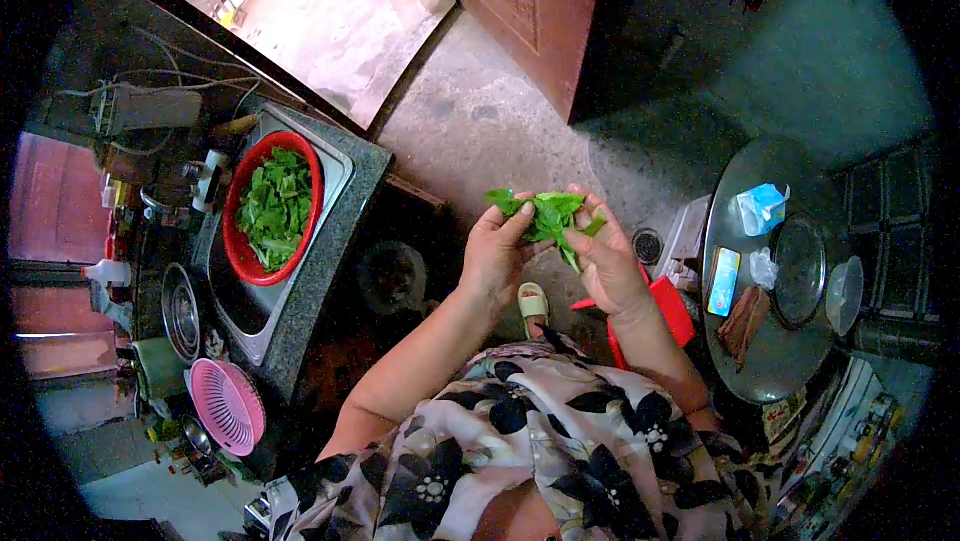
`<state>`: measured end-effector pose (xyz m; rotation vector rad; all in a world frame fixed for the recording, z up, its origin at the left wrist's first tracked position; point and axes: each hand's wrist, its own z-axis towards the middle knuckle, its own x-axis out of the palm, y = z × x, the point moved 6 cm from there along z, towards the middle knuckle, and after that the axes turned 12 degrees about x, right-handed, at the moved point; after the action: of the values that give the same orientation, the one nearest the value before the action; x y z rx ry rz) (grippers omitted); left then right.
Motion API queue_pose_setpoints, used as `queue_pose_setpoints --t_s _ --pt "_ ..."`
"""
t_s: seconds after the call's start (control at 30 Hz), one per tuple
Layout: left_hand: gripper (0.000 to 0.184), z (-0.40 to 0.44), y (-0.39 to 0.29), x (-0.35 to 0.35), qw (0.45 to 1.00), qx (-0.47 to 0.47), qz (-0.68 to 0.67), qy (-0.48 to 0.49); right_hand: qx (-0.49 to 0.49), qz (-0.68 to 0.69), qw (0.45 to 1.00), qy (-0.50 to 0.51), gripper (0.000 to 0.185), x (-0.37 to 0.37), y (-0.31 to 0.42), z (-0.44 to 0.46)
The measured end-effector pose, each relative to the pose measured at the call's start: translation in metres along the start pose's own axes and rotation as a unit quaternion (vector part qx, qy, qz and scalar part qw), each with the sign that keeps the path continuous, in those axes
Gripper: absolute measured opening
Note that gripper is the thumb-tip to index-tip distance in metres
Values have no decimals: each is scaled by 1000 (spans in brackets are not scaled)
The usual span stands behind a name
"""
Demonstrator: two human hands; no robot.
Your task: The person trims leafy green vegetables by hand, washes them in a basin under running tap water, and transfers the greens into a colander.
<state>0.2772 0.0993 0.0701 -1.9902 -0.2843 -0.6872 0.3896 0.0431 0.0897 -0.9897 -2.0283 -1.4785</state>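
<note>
Green leaves are held in front of my body, between both hands. My left hand pinches their left side with thumb and fingers. At their right side, my right hand has its fingers closed round the leaves and stems. To the left, a red basin full of cut leafy greens rests over the metal sink.
A pink basket and a metal bowl stand by the sink. At the right is a round table with a blue packet and a brown cloth. A red plastic object is below my right hand. A door stands open ahead.
</note>
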Motion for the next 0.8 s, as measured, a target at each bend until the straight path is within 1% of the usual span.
queue_pose_setpoints --t_s 0.1,0.2,0.3,0.4,0.5,0.6,0.7,0.8 --pt "22 0 -1 2 1000 -14 -21 9 -16 -60 998 -2 59 9 2 -3" --pt "29 -3 -5 2 999 -9 -31 -18 -30 -76 997 5 61 6 -4 0" --pt "31 -2 -5 -1 999 20 -42 -27 -37 -25 998 32 63 6 -13 4" --pt "37 -3 -8 -5 998 25 -47 -25 -29 -25 999 14 63 10 -18 5" --pt "41 -5 -13 -8 996 24 -78 -23 -21 1 999 26 62 18 -20 6" --pt "42 -6 -21 -17 996 24 -87 -24 -13 -1 1000 24 65 27 -25 11" --pt "41 -5 -29 -25 989 37 -136 -33 -8 8 999 41 65 40 -31 16" --pt "43 -6 -40 -42 989 61 -131 -28 -7 -6 1000 22 64 53 -46 26"
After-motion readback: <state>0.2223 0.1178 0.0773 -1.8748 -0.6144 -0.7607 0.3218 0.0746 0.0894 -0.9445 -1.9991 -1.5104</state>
